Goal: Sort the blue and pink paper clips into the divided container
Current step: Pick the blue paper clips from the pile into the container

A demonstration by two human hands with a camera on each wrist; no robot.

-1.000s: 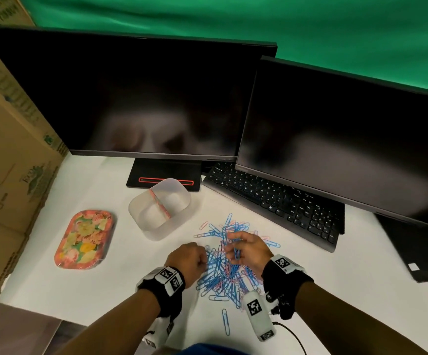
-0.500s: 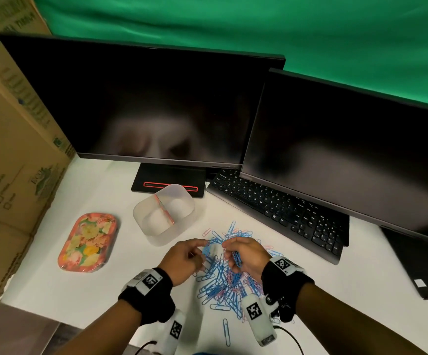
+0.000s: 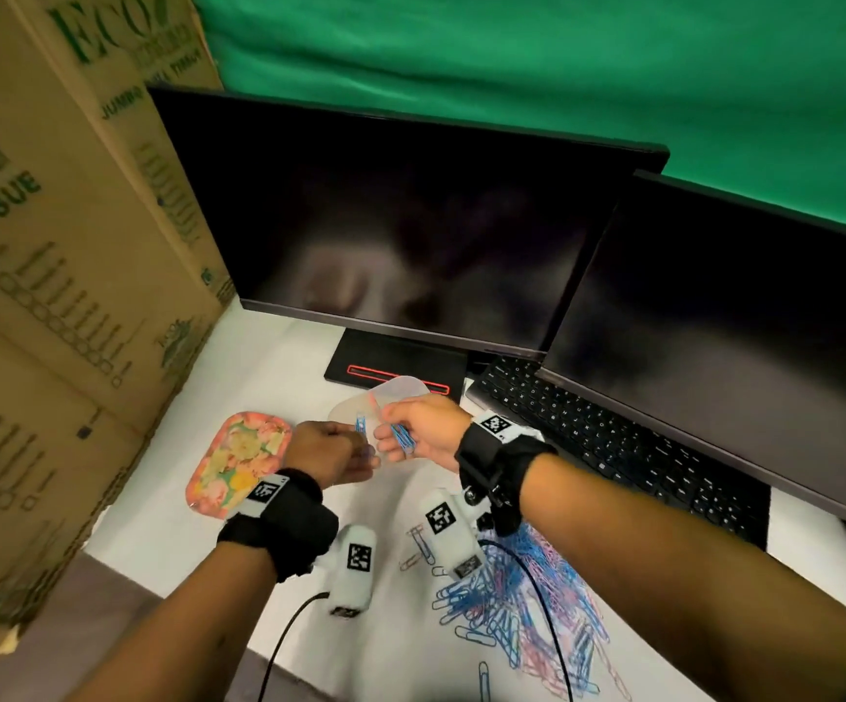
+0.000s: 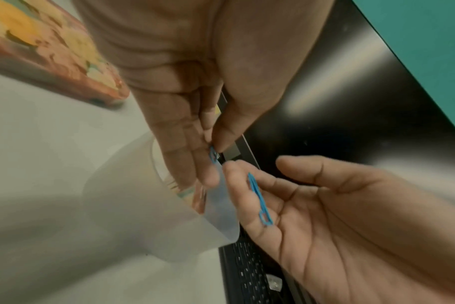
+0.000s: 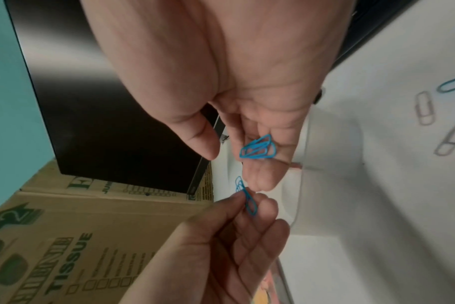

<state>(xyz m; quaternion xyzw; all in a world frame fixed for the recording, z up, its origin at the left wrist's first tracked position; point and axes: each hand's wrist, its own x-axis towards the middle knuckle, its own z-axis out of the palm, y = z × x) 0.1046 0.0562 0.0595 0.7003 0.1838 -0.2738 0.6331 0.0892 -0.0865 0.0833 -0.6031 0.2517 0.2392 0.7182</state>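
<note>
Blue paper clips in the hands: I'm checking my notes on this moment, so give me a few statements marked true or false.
1. The left hand pinches a blue paper clip between thumb and fingers. True.
2. The right hand holds pink clips only. False: blue clips lie on its fingers.
3. Both hands are over the divided container. True.
4. The pile of clips lies beside the floral tray. False: the pile lies under the right forearm, apart from the tray.
5. The keyboard sits left of the container. False: it sits on the right.
</note>
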